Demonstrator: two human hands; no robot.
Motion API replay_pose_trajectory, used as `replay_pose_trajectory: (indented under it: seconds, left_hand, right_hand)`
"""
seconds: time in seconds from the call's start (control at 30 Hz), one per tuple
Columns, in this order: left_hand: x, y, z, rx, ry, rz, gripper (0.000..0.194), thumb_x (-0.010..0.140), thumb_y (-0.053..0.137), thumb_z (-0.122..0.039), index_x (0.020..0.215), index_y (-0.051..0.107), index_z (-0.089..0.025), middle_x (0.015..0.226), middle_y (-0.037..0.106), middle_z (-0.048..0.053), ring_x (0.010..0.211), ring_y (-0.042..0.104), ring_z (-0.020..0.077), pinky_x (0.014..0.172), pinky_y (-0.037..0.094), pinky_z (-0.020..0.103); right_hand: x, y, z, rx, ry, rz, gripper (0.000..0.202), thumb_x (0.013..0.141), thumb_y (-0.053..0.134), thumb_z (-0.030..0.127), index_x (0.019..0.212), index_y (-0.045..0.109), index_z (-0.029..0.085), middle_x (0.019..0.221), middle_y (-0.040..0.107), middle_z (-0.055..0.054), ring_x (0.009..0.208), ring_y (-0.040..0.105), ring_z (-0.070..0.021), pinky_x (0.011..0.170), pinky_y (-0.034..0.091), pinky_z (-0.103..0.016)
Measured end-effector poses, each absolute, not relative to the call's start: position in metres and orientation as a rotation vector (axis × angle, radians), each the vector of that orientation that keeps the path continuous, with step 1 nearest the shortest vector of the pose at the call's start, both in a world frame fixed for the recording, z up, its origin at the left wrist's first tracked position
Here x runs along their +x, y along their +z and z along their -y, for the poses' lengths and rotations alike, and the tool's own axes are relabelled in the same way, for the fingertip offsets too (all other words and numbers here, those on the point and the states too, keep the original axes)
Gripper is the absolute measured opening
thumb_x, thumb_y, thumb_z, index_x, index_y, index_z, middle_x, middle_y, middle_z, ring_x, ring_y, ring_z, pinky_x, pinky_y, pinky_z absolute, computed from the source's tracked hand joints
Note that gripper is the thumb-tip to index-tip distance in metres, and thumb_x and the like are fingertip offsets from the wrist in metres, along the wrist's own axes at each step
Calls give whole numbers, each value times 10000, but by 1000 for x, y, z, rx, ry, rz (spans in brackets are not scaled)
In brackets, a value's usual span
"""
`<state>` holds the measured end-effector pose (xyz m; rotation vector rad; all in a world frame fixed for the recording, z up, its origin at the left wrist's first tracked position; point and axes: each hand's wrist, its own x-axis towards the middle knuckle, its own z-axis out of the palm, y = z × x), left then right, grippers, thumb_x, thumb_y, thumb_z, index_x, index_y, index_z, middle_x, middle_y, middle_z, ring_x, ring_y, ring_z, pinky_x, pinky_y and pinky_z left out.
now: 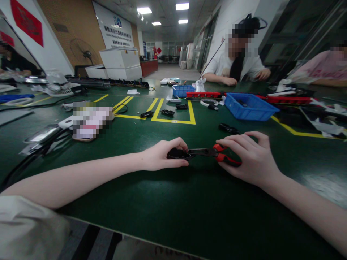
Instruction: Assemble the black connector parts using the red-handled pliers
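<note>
Between the thumb and fingers of my left hand (pixel 165 155) is a small black part (pixel 177 154), its exact kind too dark to make out. My right hand (pixel 252 159) grips red-and-black handled pliers (pixel 221 153). The long, thin jaws of the pliers point left and meet the right end of the black part; whether they pinch it cannot be told. Both hands are just above the green table (pixel 162 202). Beyond my right hand lies another black part (pixel 228 128). Farther off, similar black pieces (pixel 168 113) lie around the yellow tape.
A blue bin (pixel 249 106) stands at back right, a smaller blue bin (pixel 183 90) behind the middle. A phone (pixel 92 124) and black cables (pixel 40 153) lie on the left. Red strips (pixel 203 95) stretch across the back. A person in white (pixel 217 66) sits opposite.
</note>
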<state>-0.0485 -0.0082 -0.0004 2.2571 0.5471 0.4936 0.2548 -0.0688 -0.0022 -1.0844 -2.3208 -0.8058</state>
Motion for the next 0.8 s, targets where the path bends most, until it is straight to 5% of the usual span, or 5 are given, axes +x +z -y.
replay_pose_trajectory:
  seconds: [0.8]
  left_hand:
    - [-48, -1, 11, 2258, 526, -548, 361, 881, 703, -423, 1109, 528, -204, 957, 667, 18, 766, 625, 147, 668, 467, 264]
  right_hand:
    - [255, -4, 68, -1051, -726, 2387, 274, 830, 624, 328, 1077, 631, 210, 961, 717, -92, 828, 656, -261, 758, 396, -414]
